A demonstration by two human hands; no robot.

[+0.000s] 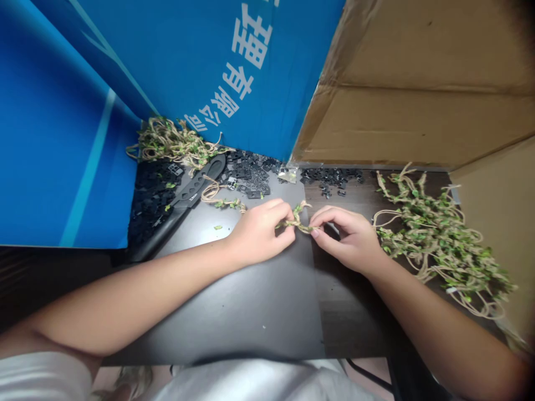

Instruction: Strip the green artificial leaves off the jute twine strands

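Note:
Near the middle of the head view, a piece of tan twine with small green leaves is stretched between my two hands. My left hand is closed in a pinch on it from the left. From the right, my right hand pinches the twine between thumb and fingertips. A short twine end sticks up between the hands. A loop of leafy twine lies behind my left hand, running down toward it; whether it joins the held piece is hidden.
A heap of leafy twine sits at the back left, another pile at the right. Small black plastic pieces and a long black handled object lie behind my left arm. Blue panels and cardboard wall the table.

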